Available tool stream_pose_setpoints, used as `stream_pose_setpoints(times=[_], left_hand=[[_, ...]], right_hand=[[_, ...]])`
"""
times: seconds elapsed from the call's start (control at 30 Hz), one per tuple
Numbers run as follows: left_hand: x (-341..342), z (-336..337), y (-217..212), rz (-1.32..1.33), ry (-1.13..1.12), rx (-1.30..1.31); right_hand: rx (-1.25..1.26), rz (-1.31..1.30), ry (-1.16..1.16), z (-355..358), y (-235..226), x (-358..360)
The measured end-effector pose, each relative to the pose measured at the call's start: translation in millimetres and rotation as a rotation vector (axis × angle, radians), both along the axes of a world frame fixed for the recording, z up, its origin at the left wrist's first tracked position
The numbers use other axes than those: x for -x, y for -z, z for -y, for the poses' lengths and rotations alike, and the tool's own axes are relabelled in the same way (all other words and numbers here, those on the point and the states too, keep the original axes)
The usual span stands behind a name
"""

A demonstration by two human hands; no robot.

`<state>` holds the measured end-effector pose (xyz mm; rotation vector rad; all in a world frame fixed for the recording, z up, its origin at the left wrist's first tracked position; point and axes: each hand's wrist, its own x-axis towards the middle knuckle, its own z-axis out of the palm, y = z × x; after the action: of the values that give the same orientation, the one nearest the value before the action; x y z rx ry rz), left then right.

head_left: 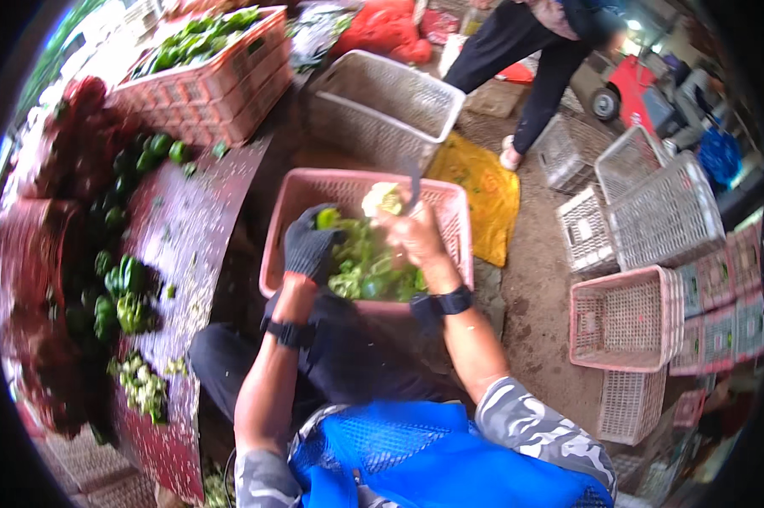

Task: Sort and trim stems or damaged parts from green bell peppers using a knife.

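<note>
My left hand (311, 244) wears a dark glove and grips a green bell pepper (328, 219) over a pink plastic crate (458, 229). My right hand (409, 229) is bare and holds a knife (414, 184) with its blade pointing up. At its fingertips sits a pale pepper core (383, 199). Green pepper pieces (366, 273) fill the bottom of the pink crate. Both wrists carry black bands.
A metal table (191, 229) on my left holds whole green peppers (124, 292) and trimmings (143, 385). An orange crate of peppers (229, 76) stands behind it. A grey crate (382, 106), stacked crates (670, 212) at right, a yellow bag (483, 190) and a standing person (526, 59) are beyond.
</note>
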<state>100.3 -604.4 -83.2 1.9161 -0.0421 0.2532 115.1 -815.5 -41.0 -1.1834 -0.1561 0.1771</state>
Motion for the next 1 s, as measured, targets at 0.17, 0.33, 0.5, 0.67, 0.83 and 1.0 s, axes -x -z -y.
stream_pose_setpoints(times=[0.17, 0.33, 0.5, 0.67, 0.83, 1.0], left_hand=[[-3.1, -4.9, -35.7, 0.009, 0.136, -0.061], [13.3, 5.8, -46.7, -0.026, 0.17, -0.241], [14.6, -15.9, -47.2, 0.611, 0.215, -0.576], [24.2, -28.4, -38.6, 0.46, 0.337, -0.487], [28.9, -33.6, -13.2, 0.573, 0.22, -0.615], [14.8, -26.1, 4.7, 0.31, 0.207, -0.407]], right_hand=[[0.515, 0.427, 0.089, -7.2, -14.1, 22.4], [0.809, 0.871, 0.154, -33.0, -29.2, 32.5], [0.631, 0.591, -0.049, -35.8, -37.5, 39.7], [0.709, 0.634, -0.019, -37.8, -46.2, 45.2], [0.689, 0.672, 0.027, -50.4, -33.2, 44.4], [0.603, 0.898, 0.207, -52.2, -14.4, 40.2]])
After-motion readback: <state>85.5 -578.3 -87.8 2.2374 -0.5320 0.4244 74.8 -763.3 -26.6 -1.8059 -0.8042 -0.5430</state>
